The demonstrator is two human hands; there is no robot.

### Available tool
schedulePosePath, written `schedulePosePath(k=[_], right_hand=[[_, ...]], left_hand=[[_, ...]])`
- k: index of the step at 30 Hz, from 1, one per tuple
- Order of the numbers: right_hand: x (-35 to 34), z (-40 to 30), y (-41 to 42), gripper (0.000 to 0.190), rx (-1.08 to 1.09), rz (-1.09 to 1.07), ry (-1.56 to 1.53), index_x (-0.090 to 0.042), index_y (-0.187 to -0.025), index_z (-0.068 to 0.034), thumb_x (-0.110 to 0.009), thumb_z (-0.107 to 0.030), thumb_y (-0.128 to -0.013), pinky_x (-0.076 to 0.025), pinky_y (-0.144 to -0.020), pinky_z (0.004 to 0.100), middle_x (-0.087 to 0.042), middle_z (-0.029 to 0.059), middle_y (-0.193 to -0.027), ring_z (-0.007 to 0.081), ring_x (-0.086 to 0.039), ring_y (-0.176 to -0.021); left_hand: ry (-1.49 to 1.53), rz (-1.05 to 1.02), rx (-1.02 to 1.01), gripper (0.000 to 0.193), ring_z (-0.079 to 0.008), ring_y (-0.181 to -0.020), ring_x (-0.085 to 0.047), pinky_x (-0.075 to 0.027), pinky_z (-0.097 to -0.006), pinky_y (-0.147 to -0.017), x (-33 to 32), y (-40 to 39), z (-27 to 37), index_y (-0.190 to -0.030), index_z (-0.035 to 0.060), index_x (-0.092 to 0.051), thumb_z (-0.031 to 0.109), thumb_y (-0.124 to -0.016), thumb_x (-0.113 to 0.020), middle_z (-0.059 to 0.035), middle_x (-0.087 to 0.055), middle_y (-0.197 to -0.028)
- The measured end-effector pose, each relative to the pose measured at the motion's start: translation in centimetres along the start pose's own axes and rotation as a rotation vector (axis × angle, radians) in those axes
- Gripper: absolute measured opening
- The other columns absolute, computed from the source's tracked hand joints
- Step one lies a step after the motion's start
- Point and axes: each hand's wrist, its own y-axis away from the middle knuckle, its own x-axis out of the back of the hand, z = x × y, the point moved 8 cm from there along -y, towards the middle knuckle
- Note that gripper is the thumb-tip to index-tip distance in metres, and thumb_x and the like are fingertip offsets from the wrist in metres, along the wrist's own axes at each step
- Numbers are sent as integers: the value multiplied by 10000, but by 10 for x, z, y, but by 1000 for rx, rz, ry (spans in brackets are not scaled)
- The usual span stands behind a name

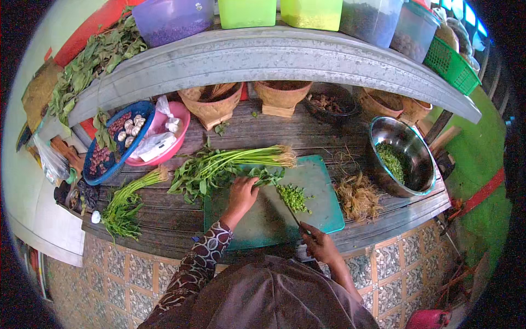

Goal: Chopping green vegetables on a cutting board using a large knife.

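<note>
On the green cutting board [254, 228], my left hand [242, 197] has its fingers curled over a short bunch of leafy greens [267, 176]. My right hand [322, 244] grips the handle of a knife [289, 207]. Its blade points away from me, along the left side of a small heap of chopped green pieces [295, 197]. Across the board's far edge lies a bundle of long-stemmed leafy greens [242, 160], pale root ends to the right. To the board's right sits a pile of cut-off roots [359, 197].
A steel bowl [423, 164] with chopped greens [388, 160] stands right. Left are another greens bundle [127, 205], a blue basket [146, 113] holding garlic [133, 127], and a pink basin [178, 142]. Woven baskets [283, 94] stand beneath a raised shelf [267, 59] bearing plastic containers [246, 14].
</note>
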Motion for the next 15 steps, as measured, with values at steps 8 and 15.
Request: schedulePosePath(k=[8, 15], right_hand=[[-7, 23, -33, 491, 237, 95, -26, -467, -1466, -51, -576, -240, -1026, -511, -758, 288, -649, 58, -1090, 106, -587, -855], [-8, 38, -43, 466, 214, 103, -75, -475, -1456, -52, -558, -222, -1030, -513, -692, 280, -644, 48, -1058, 105, -573, -781]], left_hand=[[-19, -98, 113, 193, -382, -753, -649, -513, -497, -669, -4, -2, -4, -975, 74, -614, 67, -788, -659, -154, -663, -827], [169, -413, 327, 214, -360, -753, -673, -520, -495, -690, 5, 15, -13, -993, 94, -651, 76, -781, -669, -159, -685, -800]])
